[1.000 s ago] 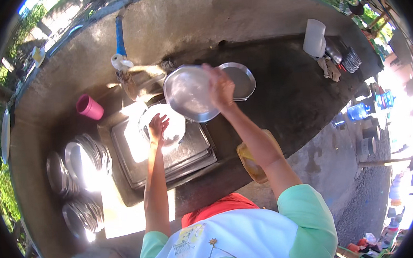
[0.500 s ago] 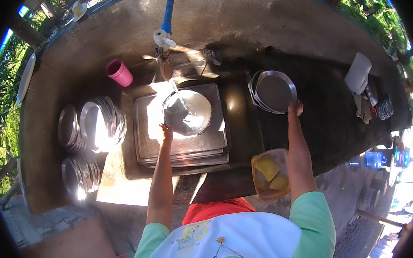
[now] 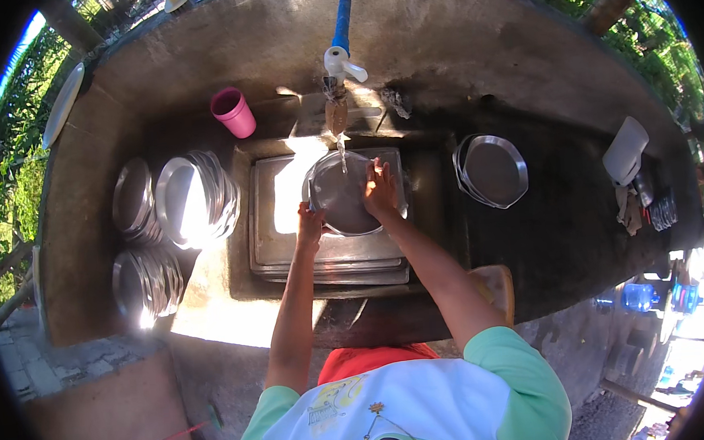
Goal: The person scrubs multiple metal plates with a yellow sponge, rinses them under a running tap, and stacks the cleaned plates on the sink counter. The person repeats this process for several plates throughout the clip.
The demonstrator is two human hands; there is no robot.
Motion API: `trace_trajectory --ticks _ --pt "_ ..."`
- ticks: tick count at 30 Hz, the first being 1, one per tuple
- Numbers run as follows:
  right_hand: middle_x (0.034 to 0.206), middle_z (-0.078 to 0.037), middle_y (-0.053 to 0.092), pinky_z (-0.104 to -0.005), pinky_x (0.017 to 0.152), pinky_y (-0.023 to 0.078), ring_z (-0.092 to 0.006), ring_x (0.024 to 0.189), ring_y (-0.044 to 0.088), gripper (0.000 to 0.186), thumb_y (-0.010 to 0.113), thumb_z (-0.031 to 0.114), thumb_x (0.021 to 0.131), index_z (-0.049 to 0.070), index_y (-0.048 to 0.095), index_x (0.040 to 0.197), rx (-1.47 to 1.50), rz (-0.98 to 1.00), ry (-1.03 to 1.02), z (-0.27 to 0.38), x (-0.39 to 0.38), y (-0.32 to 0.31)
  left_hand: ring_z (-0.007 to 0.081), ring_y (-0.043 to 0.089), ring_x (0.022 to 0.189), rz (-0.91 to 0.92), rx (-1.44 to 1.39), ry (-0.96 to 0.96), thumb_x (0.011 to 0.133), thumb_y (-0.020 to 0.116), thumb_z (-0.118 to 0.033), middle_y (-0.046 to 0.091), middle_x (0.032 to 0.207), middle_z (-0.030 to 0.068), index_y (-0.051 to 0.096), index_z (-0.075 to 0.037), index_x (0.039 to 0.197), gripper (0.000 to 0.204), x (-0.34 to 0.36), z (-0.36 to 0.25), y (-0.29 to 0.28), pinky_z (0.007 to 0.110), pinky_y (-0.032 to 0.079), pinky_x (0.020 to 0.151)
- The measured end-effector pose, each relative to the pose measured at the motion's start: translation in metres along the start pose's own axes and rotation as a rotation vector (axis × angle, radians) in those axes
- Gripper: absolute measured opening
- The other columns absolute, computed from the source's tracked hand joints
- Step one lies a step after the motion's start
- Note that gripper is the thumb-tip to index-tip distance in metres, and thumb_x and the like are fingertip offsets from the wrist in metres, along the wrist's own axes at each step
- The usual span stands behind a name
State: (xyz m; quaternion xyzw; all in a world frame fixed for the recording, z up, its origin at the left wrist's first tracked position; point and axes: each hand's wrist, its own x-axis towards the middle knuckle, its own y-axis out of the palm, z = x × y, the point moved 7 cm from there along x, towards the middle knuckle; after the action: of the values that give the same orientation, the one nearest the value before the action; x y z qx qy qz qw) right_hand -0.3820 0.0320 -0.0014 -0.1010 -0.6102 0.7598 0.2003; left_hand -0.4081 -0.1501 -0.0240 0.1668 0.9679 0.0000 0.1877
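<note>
A round steel plate [image 3: 340, 204] sits over stacked rectangular trays [image 3: 276, 245] in the concrete basin, with water falling onto it from a white tap [image 3: 335, 60]. My left hand [image 3: 309, 222] grips the plate's left rim. My right hand [image 3: 379, 194] lies on its right side, fingers extended and apart. Another small group of round plates [image 3: 495, 171] lies to the right. Piles of steel plates [image 3: 181, 200] stand at the left.
A pink cup [image 3: 233, 113] stands behind the left piles. A yellowish tub [image 3: 494, 282] is partly hidden by my right arm. A white jug [image 3: 625, 151] and cloth [image 3: 628, 207] lie at the far right. The concrete wall [image 3: 454, 36] rises behind.
My right hand has moved from the plates on the right to the plate under the tap, which looked brighter earlier. The view has swung as my head moved.
</note>
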Motion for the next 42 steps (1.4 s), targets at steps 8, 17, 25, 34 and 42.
trace_trajectory --ticks 8,17,25,34,42 --pt "0.14 -0.015 0.027 -0.0585 0.103 0.016 -0.0342 0.131 0.022 0.051 0.05 0.031 0.084 0.014 0.038 0.131 -0.226 -0.042 -0.444 0.062 0.03 -0.06 0.0236 0.063 0.078 0.152 -0.517 -0.048 0.081 0.042 0.006 0.058 0.095 0.0131 0.034 -0.01 0.117 0.04 0.012 0.001 -0.002 0.045 0.058 0.063" --pt "0.069 -0.007 0.062 -0.0376 0.061 0.051 -0.0259 0.071 0.063 0.006 0.057 0.015 0.074 0.009 0.058 0.075 0.009 -0.1 -0.6 0.074 0.063 -0.166 0.035 0.039 0.12 0.417 -1.267 -0.178 0.089 0.036 -0.045 0.041 0.131 0.0125 0.037 -0.012 0.131 0.053 0.025 0.003 0.071 0.061 0.03 0.095" --pt "0.142 -0.005 0.029 -0.0482 0.103 0.025 -0.0225 0.131 0.025 0.067 0.048 0.05 0.082 0.016 0.03 0.137 -0.116 0.079 -0.899 0.094 -0.029 -0.108 0.0281 0.059 0.093 0.494 -1.028 -0.082 0.088 0.047 -0.03 0.058 0.105 0.0185 0.053 0.0 0.109 0.037 0.047 -0.069 0.031 0.04 0.048 0.084" --pt "0.112 -0.012 0.054 -0.0371 0.083 0.045 -0.0212 0.096 0.056 0.049 0.054 0.036 0.087 0.007 0.044 0.125 1.254 0.705 0.267 0.025 0.079 -0.076 0.025 0.054 0.102 0.201 -1.037 0.111 0.09 0.046 -0.038 0.054 0.115 0.013 0.045 -0.004 0.122 0.047 0.026 -0.062 -0.013 0.042 0.044 0.088" --pt "0.09 -0.007 0.062 -0.0293 0.075 0.045 -0.0166 0.079 0.057 0.028 0.063 0.014 0.08 -0.001 0.056 0.102 0.852 0.156 -0.169 -0.019 0.048 -0.204 0.0337 0.041 0.106 -0.544 1.067 0.281 0.063 0.078 -0.031 0.047 0.106 0.019 0.038 -0.01 0.121 0.074 0.044 -0.012 -0.035 0.043 0.038 0.086"
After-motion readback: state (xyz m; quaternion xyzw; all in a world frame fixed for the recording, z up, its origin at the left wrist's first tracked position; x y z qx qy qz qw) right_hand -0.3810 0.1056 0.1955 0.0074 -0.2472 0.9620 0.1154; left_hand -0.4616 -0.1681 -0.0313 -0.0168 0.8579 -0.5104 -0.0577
